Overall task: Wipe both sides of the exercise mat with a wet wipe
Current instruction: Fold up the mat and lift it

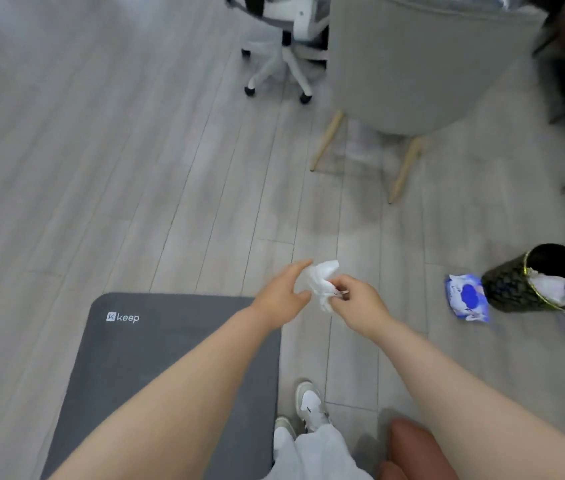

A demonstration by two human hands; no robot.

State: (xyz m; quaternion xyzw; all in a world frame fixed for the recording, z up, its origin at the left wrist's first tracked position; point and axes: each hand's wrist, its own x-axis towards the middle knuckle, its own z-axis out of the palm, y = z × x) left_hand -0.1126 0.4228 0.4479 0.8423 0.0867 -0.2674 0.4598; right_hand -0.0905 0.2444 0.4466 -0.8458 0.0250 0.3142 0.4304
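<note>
A crumpled white wet wipe (321, 284) hangs in the air just right of the frame's centre, held between both hands above the pale grey plank floor (135, 168). The right hand (360, 303) pinches its lower right part between thumb and curled fingertips, while the left hand (283, 294) touches its left side with fingers fairly straight and the thumb spread below; the wipe's bunched top pokes up past the left fingertips and a loose tail droops between the two hands. How much of the wipe lies inside the right hand's pinch cannot be made out. The dark grey exercise mat (128, 362) with rounded corners and a white "keep" logo lies flat on the floor in the lower left, its matte surface partly covered by the left forearm and its near end cut off by the bottom edge. Just right of the mat stand white sneakers (308, 405) below light trouser legs. At the right edge a black patterned round bin (516, 285) with a gold rim holds white tissue, and a blue and white soft wipes packet (468, 297) lies on the floor touching its left side. In the upper right stands a grey upholstered chair (423, 64) on slim wooden legs, with the white wheeled base of an office chair (281, 64) to its left, both cut off by the top edge and blurred.
</note>
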